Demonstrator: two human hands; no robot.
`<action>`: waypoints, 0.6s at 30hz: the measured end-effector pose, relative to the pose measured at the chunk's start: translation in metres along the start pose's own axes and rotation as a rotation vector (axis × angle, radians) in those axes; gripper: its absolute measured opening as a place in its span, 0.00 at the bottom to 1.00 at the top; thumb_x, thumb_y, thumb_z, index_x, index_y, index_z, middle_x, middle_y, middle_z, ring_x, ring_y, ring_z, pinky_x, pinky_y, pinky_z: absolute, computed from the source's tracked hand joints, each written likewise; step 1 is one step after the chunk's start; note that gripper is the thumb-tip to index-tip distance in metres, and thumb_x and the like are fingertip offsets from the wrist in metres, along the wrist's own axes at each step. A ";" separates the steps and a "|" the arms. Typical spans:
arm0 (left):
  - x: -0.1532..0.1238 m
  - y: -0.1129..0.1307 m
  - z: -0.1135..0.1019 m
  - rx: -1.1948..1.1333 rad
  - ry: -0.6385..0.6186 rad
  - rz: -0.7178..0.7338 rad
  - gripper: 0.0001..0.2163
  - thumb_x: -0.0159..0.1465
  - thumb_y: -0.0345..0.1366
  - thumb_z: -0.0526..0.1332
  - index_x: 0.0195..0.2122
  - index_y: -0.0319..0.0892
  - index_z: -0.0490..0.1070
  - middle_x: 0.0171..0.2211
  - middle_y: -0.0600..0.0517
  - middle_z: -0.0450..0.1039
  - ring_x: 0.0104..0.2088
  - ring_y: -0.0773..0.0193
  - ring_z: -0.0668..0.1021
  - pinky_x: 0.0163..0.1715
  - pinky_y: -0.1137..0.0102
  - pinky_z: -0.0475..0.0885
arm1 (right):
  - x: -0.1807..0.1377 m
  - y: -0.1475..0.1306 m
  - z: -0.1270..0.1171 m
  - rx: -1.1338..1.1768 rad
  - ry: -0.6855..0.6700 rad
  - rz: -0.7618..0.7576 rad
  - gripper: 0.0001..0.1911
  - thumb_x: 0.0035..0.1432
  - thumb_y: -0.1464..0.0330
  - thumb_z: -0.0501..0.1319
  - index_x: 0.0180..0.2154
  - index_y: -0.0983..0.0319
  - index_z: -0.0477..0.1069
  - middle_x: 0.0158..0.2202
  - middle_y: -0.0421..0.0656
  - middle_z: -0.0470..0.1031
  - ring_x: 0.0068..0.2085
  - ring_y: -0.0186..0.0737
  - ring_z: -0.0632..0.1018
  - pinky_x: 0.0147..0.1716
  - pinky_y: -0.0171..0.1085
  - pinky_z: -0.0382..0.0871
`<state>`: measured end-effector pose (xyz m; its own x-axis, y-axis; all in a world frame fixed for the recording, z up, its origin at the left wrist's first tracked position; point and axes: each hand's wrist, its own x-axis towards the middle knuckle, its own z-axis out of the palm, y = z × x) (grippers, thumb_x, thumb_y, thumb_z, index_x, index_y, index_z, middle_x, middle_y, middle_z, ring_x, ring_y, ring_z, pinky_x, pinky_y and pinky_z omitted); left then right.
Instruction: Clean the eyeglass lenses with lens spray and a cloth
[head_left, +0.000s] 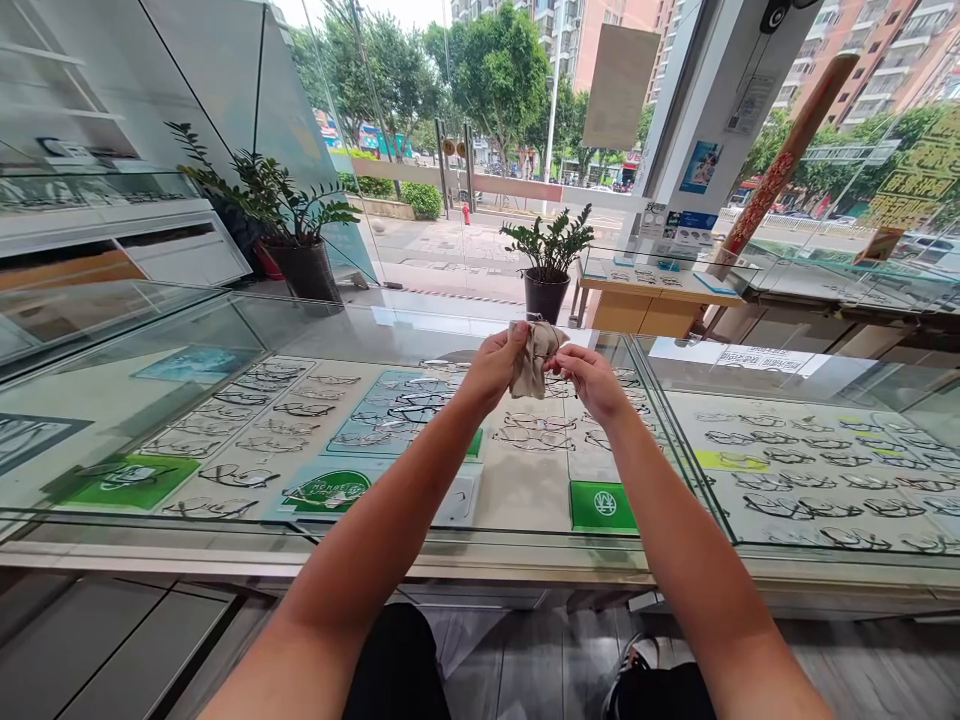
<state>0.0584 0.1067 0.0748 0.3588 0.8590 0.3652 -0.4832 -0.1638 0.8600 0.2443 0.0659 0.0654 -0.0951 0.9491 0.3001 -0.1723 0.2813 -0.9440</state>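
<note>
Above the glass counter, my left hand (499, 365) is closed on a crumpled beige cleaning cloth (531, 365). Folded inside that cloth is a pair of glasses, mostly hidden; only thin dark parts of the frame show at its top and right side. My right hand (591, 380) is pinched at the cloth's right edge, its fingertips on a thin part of the glasses. Both arms reach forward over the counter, with the hands almost touching.
Under the glass top (442, 540) lie rows of eyeglasses (536, 437), a green box (602, 505) and a green sign (328, 492). Potted plants (546, 290) stand beyond the counter, before the window. A wooden display table (630, 305) is at the back right.
</note>
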 end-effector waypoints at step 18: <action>-0.004 0.007 -0.003 0.028 -0.075 -0.107 0.27 0.54 0.52 0.87 0.43 0.37 0.85 0.35 0.49 0.85 0.33 0.63 0.83 0.38 0.69 0.81 | -0.001 -0.005 0.001 0.096 0.033 0.060 0.13 0.47 0.56 0.77 0.29 0.56 0.81 0.34 0.41 0.84 0.38 0.41 0.74 0.40 0.41 0.61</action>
<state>0.0508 0.1035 0.0781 0.4664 0.8337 0.2955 -0.4167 -0.0875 0.9048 0.2444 0.0636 0.0704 -0.0764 0.9685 0.2372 -0.2603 0.2102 -0.9424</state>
